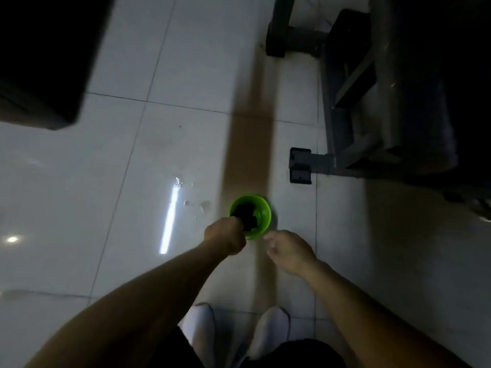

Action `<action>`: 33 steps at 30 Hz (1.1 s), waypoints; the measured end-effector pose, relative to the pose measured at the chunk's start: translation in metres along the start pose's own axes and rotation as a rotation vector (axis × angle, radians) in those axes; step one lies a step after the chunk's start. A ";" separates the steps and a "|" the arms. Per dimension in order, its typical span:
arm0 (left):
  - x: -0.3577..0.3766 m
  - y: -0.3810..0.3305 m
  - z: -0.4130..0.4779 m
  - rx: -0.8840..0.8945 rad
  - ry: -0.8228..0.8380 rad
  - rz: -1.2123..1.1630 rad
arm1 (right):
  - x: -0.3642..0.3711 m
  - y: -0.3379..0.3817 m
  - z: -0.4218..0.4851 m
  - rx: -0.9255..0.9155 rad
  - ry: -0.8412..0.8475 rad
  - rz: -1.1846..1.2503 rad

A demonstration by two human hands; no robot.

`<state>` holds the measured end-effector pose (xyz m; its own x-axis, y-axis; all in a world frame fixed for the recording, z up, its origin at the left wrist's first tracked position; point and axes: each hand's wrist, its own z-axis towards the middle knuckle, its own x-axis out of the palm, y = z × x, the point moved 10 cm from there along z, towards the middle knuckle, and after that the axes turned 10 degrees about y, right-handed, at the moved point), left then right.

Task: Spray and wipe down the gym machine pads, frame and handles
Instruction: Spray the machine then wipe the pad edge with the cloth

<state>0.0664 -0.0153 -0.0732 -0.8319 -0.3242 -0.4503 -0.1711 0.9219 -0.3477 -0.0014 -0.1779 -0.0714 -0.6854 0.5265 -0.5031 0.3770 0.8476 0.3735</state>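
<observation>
A small green bowl (261, 212) stands on the white tiled floor in front of my feet. My left hand (225, 235) grips a dark cloth (247, 216) that hangs into the bowl. My right hand (288, 251) hovers just right of the bowl with loosely curled fingers and holds nothing. The grey frame of the gym machine (353, 107) stands at the upper right, its foot (300, 166) a short way behind the bowl.
A dark block of equipment (45, 59) fills the upper left corner. Water drops (196, 204) and a bright light reflection lie on the tiles left of the bowl. My white shoes (271, 333) are at the bottom.
</observation>
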 end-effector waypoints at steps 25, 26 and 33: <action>-0.006 -0.016 0.096 0.397 -0.142 -0.182 | 0.026 -0.044 0.125 0.091 -0.069 -0.298; -0.005 -0.009 0.096 0.354 -0.101 -0.363 | 0.018 -0.048 0.123 0.101 -0.155 -0.095; 0.026 0.002 0.103 0.220 0.049 -1.128 | 0.036 -0.026 0.123 0.026 0.074 1.561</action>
<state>0.0991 -0.0437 -0.1704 -0.2845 -0.9284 0.2390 -0.7392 0.0537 -0.6713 0.0411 -0.1725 -0.1951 0.3519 0.8491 0.3938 0.7272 -0.5129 0.4561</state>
